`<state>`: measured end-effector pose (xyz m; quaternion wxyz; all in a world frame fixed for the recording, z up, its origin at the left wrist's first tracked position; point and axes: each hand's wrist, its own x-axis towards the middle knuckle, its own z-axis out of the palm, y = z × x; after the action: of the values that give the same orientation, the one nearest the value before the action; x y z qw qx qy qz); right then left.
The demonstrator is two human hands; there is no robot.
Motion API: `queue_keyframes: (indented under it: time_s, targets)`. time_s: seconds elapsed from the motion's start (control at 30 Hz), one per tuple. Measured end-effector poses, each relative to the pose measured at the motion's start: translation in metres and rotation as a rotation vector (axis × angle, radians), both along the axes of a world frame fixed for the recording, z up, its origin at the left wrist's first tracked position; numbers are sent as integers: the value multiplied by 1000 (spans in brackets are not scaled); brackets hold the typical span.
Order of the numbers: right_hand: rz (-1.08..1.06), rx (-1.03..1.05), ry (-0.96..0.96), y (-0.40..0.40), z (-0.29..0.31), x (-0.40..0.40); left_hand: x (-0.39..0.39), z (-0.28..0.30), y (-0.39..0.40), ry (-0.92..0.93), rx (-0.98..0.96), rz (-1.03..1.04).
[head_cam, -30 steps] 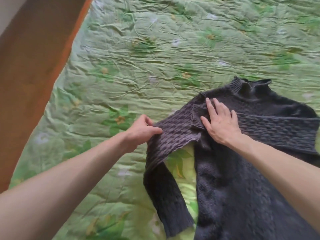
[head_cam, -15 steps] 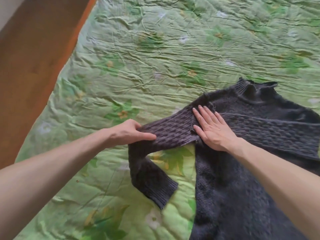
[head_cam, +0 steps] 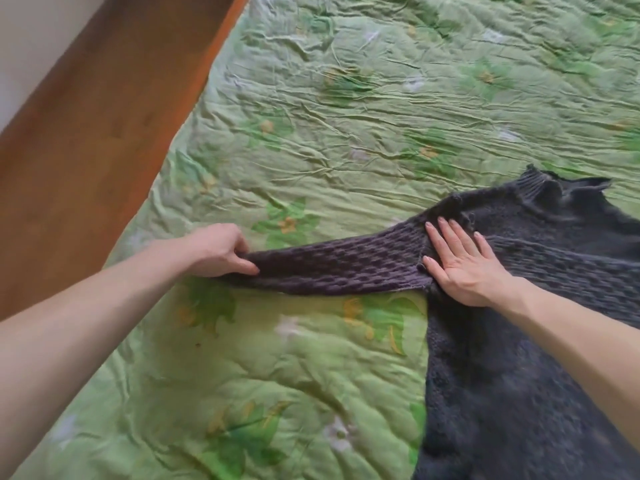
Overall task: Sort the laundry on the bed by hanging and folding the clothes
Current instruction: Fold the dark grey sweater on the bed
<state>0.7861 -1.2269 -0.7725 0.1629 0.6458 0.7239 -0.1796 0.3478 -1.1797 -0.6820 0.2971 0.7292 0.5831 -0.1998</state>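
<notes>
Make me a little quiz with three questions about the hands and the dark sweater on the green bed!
1. True or false: the right hand lies flat on the sweater.
2. What does the left hand pinch? A) the collar B) the sleeve C) the bedspread
3. Fill in: the sleeve is stretched out ____ from the body, not folded over it.

Key: 1 true; 2 B; 3 sideways

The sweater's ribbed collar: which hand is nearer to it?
Right. The right hand lies flat on the sweater at the shoulder, just below the collar; the left hand grips the sleeve far out to the side.
</notes>
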Motion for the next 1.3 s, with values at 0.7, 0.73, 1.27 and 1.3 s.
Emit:
queue_keyframes:
  time_s: [0.7,0.73,1.27,1.3]
  targets:
    - [78,257,183,-30,-11,-146,-96,-35,-59,-338,-375,554]
    - [101,267,196,-31,-12,-159,-104,-35,-63,-356,-393,584]
    - [363,198,474,-37,8,-194,-64,-16,-59,-778,-234,872]
    - [414,220,539,-41,16,-194,-48,-12,-58,-850,-248,905]
